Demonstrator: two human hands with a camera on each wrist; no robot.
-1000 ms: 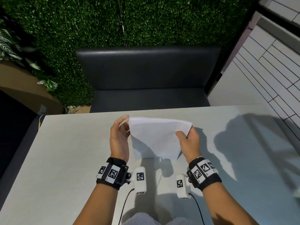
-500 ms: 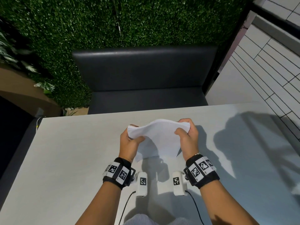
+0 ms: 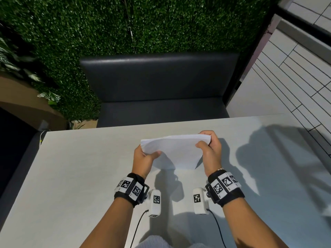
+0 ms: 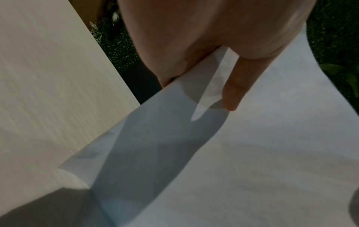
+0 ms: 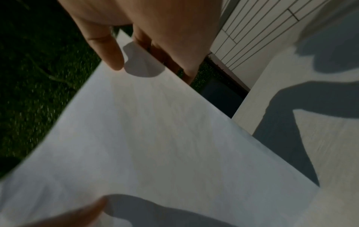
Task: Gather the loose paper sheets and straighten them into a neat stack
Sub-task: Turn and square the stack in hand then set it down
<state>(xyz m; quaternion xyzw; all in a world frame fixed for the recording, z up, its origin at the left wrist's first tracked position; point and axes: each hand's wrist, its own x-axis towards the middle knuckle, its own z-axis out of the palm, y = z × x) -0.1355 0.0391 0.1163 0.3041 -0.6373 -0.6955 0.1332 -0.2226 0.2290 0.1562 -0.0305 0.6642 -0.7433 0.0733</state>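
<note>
A bundle of white paper sheets [image 3: 176,151] is held upright above the light grey table [image 3: 71,176], its lower edge near the tabletop. My left hand [image 3: 146,158] grips the bundle's left side, thumb on the near face. My right hand [image 3: 208,146] grips the upper right corner, thumb in front and fingers behind. In the left wrist view my thumb [image 4: 237,86] lies flat on the paper sheets [image 4: 252,153]. The right wrist view shows the thumb [image 5: 106,47] pressing the paper sheets [image 5: 155,138] near their top edge. The sheets bow slightly between the hands.
A dark upholstered bench [image 3: 161,90] stands beyond the table's far edge, backed by a green hedge wall [image 3: 143,24]. Tiled floor [image 3: 295,77] lies to the right. Strong shadows fall across the table's right side.
My left hand, open beside the sheets a second ago, has closed on their left side. Both hands have shifted slightly right, and the top edge of the bundle looks more even.
</note>
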